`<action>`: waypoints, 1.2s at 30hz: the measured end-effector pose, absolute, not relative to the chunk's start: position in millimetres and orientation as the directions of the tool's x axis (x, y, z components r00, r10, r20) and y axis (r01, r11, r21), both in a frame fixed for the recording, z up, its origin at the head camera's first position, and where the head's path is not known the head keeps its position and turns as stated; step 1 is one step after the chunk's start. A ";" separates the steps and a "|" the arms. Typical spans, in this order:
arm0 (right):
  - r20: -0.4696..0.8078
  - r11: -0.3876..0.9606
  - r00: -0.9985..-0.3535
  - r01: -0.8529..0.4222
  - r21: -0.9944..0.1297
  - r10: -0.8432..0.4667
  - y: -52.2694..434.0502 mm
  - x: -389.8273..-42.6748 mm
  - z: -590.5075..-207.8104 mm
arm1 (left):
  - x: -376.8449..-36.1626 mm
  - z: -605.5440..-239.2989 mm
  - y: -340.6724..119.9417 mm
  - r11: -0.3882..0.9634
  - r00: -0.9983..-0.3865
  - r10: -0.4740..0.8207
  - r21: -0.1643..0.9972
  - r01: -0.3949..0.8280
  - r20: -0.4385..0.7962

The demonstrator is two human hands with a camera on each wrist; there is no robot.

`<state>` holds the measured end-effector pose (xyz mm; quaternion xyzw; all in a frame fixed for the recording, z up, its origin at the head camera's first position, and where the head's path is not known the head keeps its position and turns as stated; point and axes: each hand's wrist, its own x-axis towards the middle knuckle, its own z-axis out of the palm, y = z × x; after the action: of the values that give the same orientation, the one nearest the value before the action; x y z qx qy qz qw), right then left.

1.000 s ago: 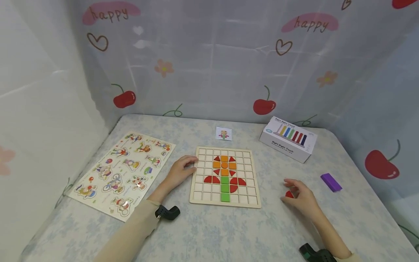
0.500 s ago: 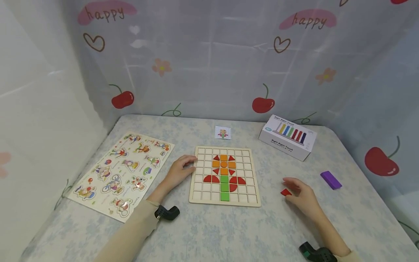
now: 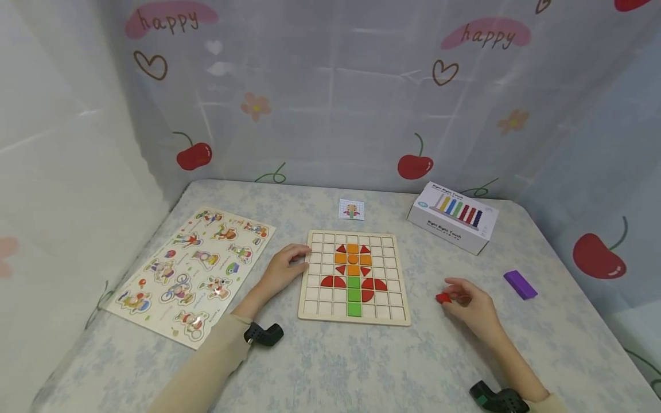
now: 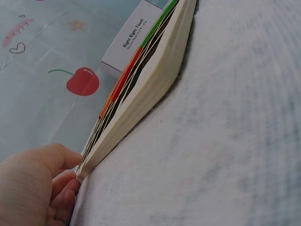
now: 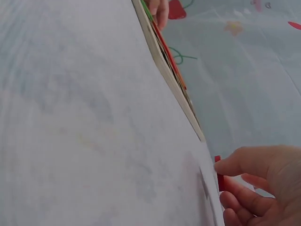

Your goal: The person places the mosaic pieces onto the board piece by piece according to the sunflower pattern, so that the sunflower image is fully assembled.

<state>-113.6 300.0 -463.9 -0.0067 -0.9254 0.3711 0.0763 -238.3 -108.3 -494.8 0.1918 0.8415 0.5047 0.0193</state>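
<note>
A square wooden grid board [image 3: 382, 298] lies mid-table. Its cells hold orange squares with an orange circle, red triangles, red quarter-circle tiles and a green column. My left hand [image 3: 283, 269] rests at the board's left rim, its fingertips and thumb touching the edge; the left wrist view shows the hand [image 4: 33, 183] at one corner. Right of the board, my right hand [image 3: 475, 307] pinches a small red tile [image 3: 442, 297] between thumb and fingers. In the right wrist view this red tile [image 5: 220, 181] is seen edge-on, partly covered by the thumb, so its full shape is hidden.
A small pattern card [image 3: 352, 209] lies behind the board. A white printed box [image 3: 454, 218] stands back right, and a purple block [image 3: 520, 284] lies right of my right hand. On the left is a large picture puzzle board [image 3: 193, 272]. A patterned curtain [image 3: 330, 115] hangs behind.
My right hand has lifted and turned the red tile and moved slightly left toward the board with it. The left hand has stayed at the board's rim.
</note>
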 end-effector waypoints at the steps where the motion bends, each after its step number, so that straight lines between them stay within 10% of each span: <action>1: 0.112 0.724 -0.991 -0.024 -0.689 0.074 295.2 -114.9 -461.2 | -238.3 -494.4 -108.5 0.420 -0.927 0.340 0.857 0.299 0.157; 19: 0.145 0.544 -0.945 -0.289 -0.788 -0.293 152.6 -157.3 -450.8 | -239.5 -493.9 -105.9 0.421 -0.927 0.341 0.857 0.297 0.154; 36: 0.131 0.573 -0.936 -0.307 -0.760 -0.327 125.8 -158.1 -464.0 | -238.5 -495.8 -107.5 0.436 -0.931 0.329 0.849 0.299 0.159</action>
<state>-158.1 125.8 -464.0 0.1787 -0.8868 0.4260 -0.0120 -238.5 -107.5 -495.8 0.1854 0.8473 0.4975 0.0150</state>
